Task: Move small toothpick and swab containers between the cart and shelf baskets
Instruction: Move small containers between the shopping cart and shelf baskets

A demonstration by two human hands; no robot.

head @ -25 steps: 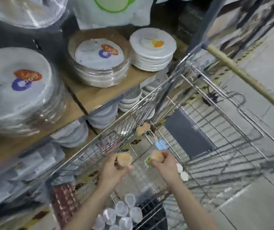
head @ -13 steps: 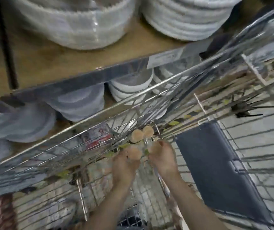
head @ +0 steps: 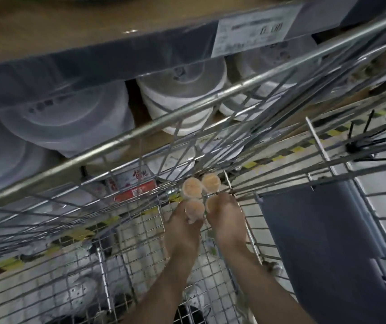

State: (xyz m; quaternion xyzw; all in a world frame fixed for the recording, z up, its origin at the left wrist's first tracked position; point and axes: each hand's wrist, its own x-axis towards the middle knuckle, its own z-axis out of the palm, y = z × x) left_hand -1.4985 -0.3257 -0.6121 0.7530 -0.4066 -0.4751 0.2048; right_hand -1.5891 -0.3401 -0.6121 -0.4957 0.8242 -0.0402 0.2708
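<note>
Wire cart point(head: 121, 146) mesh and stacked plates point(head: 180, 90) beyond both hands point(head: 227, 216).

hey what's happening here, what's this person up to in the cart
A person is reaching both arms deep into a wire shopping cart parked against a store shelf. The left hand holds a small round container with an orange-tan top, and the right hand grips another, mostly hidden. Two matching containers already sit side by side at the cart's far end, just ahead of the hands.
</note>
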